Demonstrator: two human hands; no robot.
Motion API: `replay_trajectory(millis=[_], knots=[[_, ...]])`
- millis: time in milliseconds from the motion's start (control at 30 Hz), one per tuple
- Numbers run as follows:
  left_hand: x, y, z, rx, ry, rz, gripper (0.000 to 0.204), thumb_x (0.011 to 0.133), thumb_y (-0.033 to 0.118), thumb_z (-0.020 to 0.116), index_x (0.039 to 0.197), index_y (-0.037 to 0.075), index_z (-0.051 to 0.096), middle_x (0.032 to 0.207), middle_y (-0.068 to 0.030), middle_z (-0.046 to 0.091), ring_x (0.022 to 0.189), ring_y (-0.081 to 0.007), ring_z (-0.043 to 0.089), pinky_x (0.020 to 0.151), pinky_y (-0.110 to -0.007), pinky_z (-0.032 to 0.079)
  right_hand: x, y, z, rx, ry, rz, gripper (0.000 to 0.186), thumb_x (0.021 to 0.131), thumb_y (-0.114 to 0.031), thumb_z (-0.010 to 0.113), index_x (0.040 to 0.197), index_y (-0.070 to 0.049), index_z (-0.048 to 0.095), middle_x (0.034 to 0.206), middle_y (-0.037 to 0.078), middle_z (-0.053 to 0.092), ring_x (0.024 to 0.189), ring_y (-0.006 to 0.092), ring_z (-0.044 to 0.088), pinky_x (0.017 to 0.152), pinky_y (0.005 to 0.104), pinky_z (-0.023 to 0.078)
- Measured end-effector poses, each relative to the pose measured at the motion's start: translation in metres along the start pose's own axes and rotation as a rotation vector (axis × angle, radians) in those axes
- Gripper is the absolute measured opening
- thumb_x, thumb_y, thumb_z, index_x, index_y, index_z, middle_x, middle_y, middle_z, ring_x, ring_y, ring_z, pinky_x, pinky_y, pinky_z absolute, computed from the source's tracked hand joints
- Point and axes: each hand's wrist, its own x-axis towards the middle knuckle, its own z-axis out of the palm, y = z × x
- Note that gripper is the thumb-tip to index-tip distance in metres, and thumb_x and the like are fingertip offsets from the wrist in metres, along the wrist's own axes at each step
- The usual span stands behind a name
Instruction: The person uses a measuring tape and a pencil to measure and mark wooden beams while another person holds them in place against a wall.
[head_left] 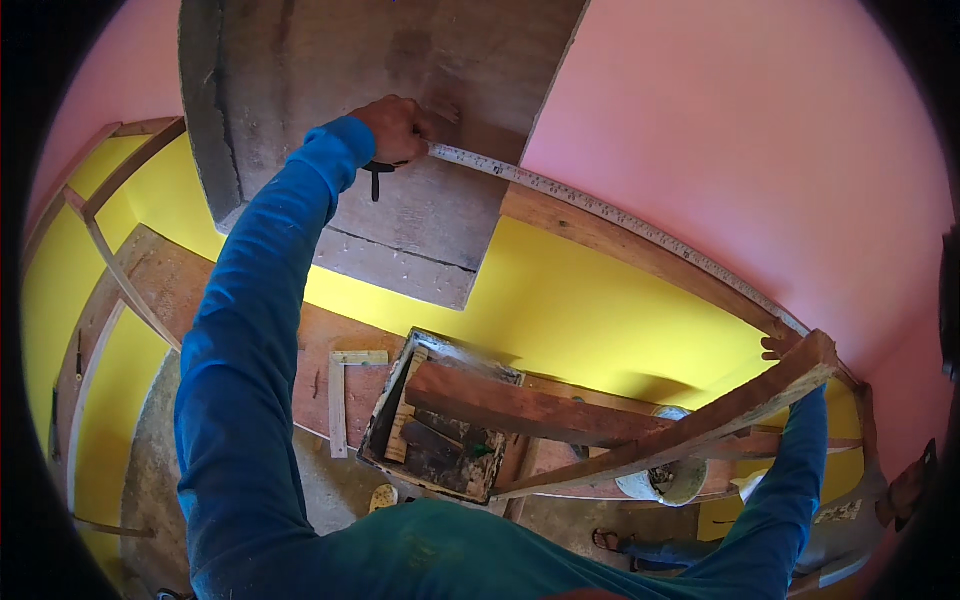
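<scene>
My left hand (395,130) is closed on one end of a pale tape measure (600,210), up against a brown wooden panel; a short black strap hangs below the hand. The tape runs out to the right along the top of a wooden beam (620,245) fixed at the wall. Close to its far end is my right hand (782,346), its fingers bent at the tape and the beam. A slanting timber (690,425) hides much of that hand. The brown panel (400,200) stands upright in front of me.
Below me, a worn box (375,440) holds tools and wood pieces, with another timber (530,405) crossing above it. Buckets (680,480) stand under the slanting timber. Wooden framing (105,240) lines the yellow and pink wall at left. Another person's hand (908,492) shows at far right.
</scene>
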Motion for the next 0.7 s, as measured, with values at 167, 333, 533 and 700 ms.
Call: replay_trajectory(millis=[167, 333, 533, 700], knots=[[0.009, 0.002, 0.005, -0.017, 0.049, 0.065, 0.018, 0.06, 0.015, 0.048, 0.067, 0.005, 0.061, 0.055, -0.0116, 0.055, 0.052, -0.024, 0.053, 0.053, -0.034, 0.044, -0.001, 0.005, -0.038, 0.053, 0.098, 0.111, 0.04, 0.073, -0.019, 0.053, 0.109, -0.005, 0.043, 0.097, 0.009, 0.055, 0.077, 0.0237, 0.059, 0.056, 0.0312, 0.048], [0.003, 0.004, 0.003, 0.031, 0.055, 0.056, 0.019, 0.06, 0.015, 0.047, 0.069, 0.005, 0.061, 0.056, -0.0118, 0.056, 0.055, -0.0247, 0.055, 0.056, -0.035, 0.044, 0.0, -0.011, -0.014, 0.089, 0.057, 0.13, 0.041, 0.074, -0.024, 0.051, 0.111, -0.007, 0.042, 0.1, 0.009, 0.053, 0.079, 0.0246, 0.058, 0.06, 0.0333, 0.047], [0.005, 0.004, -0.001, 0.027, 0.009, 0.057, 0.02, 0.06, 0.015, 0.046, 0.068, 0.005, 0.061, 0.058, -0.0119, 0.057, 0.056, -0.025, 0.055, 0.057, -0.035, 0.045, -0.018, -0.054, 0.011, 0.077, 0.014, 0.18, 0.043, 0.076, -0.03, 0.048, 0.113, -0.009, 0.04, 0.103, 0.009, 0.052, 0.082, 0.0258, 0.056, 0.064, 0.0358, 0.046], [-0.003, 0.011, -0.011, 0.031, -0.014, 0.024, 0.02, 0.061, 0.015, 0.047, 0.072, 0.008, 0.062, 0.06, -0.0114, 0.058, 0.059, -0.0258, 0.056, 0.06, -0.035, 0.045, -0.035, -0.105, 0.056, 0.067, -0.044, 0.265, 0.045, 0.078, -0.035, 0.046, 0.115, -0.01, 0.039, 0.106, 0.008, 0.051, 0.084, 0.0267, 0.054, 0.068, 0.0378, 0.045]])
